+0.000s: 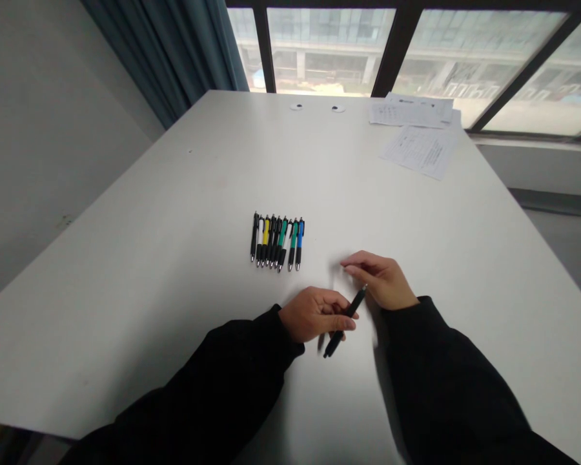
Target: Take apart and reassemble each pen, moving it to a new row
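Black pen (357,300): slanted, lower centre, silver end up-right. Other pens (272,241): mixed colours, side by side, frame centre.

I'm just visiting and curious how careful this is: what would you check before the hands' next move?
1. Black pen secure in the left hand: ok, between thumb and fingers.
2. Its writing tip retracted: cannot tell, too small.
3. Right hand empty: cannot tell, fingertips close together.
4. Row of pens evenly spaced: not ok, most crowd together, while the blue pen has more room.
5. Printed sheets away from both hands: ok, at the far right.
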`<action>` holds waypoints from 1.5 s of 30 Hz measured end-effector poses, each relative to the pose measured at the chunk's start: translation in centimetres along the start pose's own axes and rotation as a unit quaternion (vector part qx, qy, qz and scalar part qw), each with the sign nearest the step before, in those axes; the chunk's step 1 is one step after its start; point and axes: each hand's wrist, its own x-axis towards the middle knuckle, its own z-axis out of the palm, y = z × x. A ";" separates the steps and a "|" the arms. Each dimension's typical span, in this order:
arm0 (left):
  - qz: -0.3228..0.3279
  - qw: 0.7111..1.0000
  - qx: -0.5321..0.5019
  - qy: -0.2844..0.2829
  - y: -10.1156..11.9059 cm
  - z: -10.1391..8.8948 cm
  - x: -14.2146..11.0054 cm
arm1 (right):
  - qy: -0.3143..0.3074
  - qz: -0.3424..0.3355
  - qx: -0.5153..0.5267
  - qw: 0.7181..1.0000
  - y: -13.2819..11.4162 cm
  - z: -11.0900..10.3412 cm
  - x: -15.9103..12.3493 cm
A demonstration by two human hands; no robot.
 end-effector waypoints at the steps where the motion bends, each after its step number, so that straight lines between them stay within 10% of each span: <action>1: -0.004 1.000 0.000 0.004 0.0 0.0 0.0 | 0.014 0.026 0.076 0.997 0.1 -0.3 -0.1; 7: -0.003 1.000 -0.008 0.006 -0.1 0.0 0.0 | -0.034 0.034 0.315 0.948 0.1 -0.9 -0.5; 45: 0.007 0.999 -0.006 0.033 0.0 0.0 0.2 | -0.074 0.067 0.251 0.963 -0.3 -0.8 -0.4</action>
